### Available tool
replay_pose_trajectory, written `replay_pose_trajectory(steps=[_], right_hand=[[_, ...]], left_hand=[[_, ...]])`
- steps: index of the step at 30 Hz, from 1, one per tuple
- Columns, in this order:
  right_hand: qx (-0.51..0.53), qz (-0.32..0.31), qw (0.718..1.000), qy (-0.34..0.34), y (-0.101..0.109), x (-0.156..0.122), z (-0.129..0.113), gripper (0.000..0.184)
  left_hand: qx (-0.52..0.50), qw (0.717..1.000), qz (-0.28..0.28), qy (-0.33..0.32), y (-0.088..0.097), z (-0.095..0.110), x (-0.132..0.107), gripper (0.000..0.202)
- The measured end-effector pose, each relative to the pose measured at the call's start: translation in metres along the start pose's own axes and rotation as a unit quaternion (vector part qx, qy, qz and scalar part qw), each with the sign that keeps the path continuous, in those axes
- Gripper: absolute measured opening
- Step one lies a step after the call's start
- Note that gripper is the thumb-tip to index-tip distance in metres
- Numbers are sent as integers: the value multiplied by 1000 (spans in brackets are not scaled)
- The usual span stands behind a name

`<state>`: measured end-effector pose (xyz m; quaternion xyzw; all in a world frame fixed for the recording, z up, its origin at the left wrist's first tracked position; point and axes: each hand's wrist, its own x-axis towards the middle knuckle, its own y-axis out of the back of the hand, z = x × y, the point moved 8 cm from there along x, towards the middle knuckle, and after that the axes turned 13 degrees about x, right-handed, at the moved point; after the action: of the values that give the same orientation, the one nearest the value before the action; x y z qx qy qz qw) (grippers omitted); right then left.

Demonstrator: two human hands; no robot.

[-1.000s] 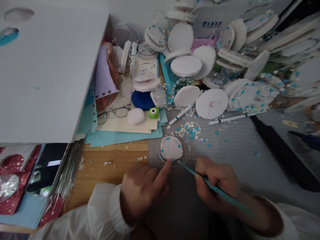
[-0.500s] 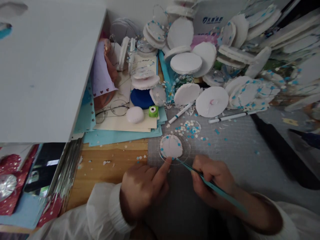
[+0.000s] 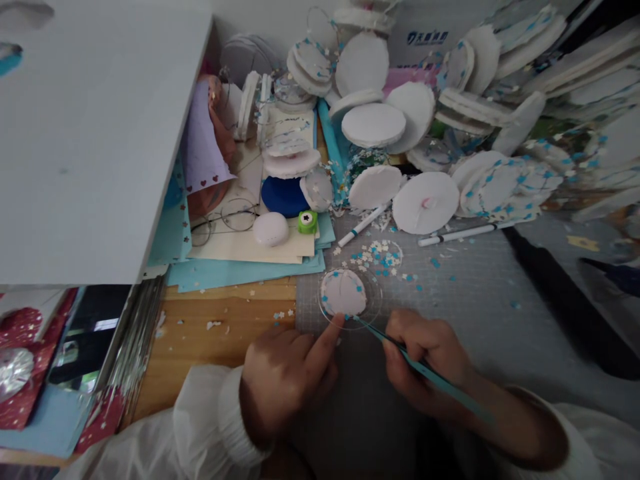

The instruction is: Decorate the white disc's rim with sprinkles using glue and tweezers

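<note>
A small white disc (image 3: 343, 292) edged with tiny blue and white flowers lies on the grey cutting mat, a clear wire ring (image 3: 379, 293) looping around it. My left hand (image 3: 295, 373) rests its outstretched index fingertip on the disc's near edge, its other fingers loosely curled and holding nothing. Teal tweezers (image 3: 425, 373) are pinched in my right hand (image 3: 425, 360), their tips at the disc's lower right edge beside a blue flower. Whether the tips grip that flower is too small to tell. Just beyond the disc lie loose paper flowers (image 3: 377, 257).
Many white discs (image 3: 425, 202) crowd the back. Two white pens (image 3: 363, 227) lie before them. A green flower punch (image 3: 307, 222), a pale rounded case (image 3: 271, 229) and glasses (image 3: 240, 215) sit on paper. A white board (image 3: 90, 147) juts in left; a black tool (image 3: 565, 300) lies right.
Both hands hold nearly the same pose. The whole view has shifted very slightly; the tweezer tips stay at the disc's edge.
</note>
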<state>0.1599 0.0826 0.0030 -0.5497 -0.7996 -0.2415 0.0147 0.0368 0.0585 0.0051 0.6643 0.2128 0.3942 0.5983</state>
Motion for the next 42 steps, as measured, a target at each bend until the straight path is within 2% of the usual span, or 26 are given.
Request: replay_pose_trajectory(steps=[13, 19, 23, 26, 32, 37, 42], right_hand=[[8, -5, 1000, -26, 0, -5, 6, 29], [15, 29, 999, -24, 3, -15, 12, 26], [14, 82, 996, -17, 10, -16, 9, 24], [20, 104, 994, -40, 14, -15, 12, 22], [80, 104, 986, -103, 13, -15, 29, 19], [144, 103, 976, -124, 12, -14, 33, 17], [155, 92, 976, -126, 11, -12, 30, 18]], left_hand=[[-1, 1000, -1, -1, -1, -1, -1, 35], [-2, 1000, -3, 1, -1, -1, -1, 35], [5, 1000, 4, 4, -1, -1, -1, 36], [9, 1000, 10, 0, 0, 0, -3, 37], [24, 1000, 16, -2, 0, 1, -4, 35], [31, 999, 17, -1, 0, 1, -5, 36], [34, 999, 15, 2, 1, 1, -4, 36]])
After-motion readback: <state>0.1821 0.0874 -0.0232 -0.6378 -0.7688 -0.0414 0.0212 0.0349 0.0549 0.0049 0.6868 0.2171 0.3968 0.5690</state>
